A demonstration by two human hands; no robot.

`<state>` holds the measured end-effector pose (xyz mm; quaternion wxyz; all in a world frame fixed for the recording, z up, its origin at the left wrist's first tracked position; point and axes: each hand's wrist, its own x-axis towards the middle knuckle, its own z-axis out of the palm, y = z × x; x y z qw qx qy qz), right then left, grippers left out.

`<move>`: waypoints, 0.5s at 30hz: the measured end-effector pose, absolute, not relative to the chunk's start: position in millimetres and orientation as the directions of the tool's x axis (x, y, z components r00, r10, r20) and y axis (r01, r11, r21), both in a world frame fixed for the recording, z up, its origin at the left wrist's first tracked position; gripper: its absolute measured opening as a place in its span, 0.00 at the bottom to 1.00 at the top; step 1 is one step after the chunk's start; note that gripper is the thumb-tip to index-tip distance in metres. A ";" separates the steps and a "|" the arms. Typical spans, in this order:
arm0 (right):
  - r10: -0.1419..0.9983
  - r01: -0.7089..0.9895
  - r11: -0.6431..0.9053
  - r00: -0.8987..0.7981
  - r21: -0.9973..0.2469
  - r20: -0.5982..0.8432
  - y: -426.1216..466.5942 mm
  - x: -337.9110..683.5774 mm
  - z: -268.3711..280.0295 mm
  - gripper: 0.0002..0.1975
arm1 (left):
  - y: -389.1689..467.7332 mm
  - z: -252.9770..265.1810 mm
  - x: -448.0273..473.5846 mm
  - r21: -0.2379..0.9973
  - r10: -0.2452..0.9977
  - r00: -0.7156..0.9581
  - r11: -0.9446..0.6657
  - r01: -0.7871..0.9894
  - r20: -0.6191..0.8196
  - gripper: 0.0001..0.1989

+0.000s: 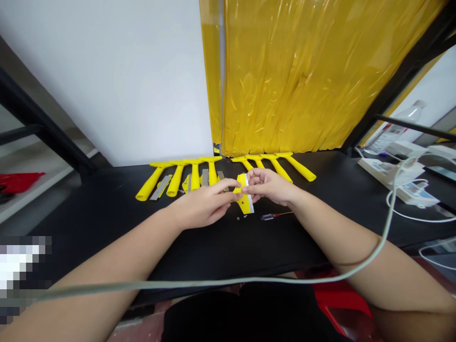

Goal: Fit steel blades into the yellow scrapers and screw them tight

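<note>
Between my two hands is a yellow scraper head [244,205] with a pale metal blade along its right edge. My left hand [204,204] is closed on its left side, fingers bent around it. My right hand [265,185] pinches the blade side with thumb and fingers. Whether a handle runs under my left hand is hidden. Just below lie a small nut and screw [245,216] on the black table [228,251]. A screwdriver [270,216] with a clear purplish handle lies under my right wrist.
Several yellow scraper handles [149,183] lie in a row at the back left, with metal blades [161,187] between them. More yellow handles [301,168] lie back right. Power strips [395,178] and a plastic bottle [395,128] are at right. A pale cable [228,281] crosses in front.
</note>
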<state>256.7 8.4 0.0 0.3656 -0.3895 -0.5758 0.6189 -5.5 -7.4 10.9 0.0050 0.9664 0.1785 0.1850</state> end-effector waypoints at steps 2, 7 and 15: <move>0.898 -0.004 -0.090 -0.432 -0.996 -0.079 8.8 257.3 -0.3 0.26 | -6.4 10.7 -5.6 0.080 0.337 0.867 -0.940 0.331 0.366 0.17; 0.895 -0.029 -0.123 -0.435 -0.992 -0.098 9.4 259.9 -1.2 0.24 | -5.4 10.1 -6.2 0.087 0.344 0.861 -0.938 0.336 0.375 0.18; 0.876 -0.029 -0.147 -0.468 -0.989 -0.116 9.7 259.4 0.3 0.20 | -6.3 11.5 -7.2 0.060 0.315 0.868 -0.947 0.317 0.383 0.20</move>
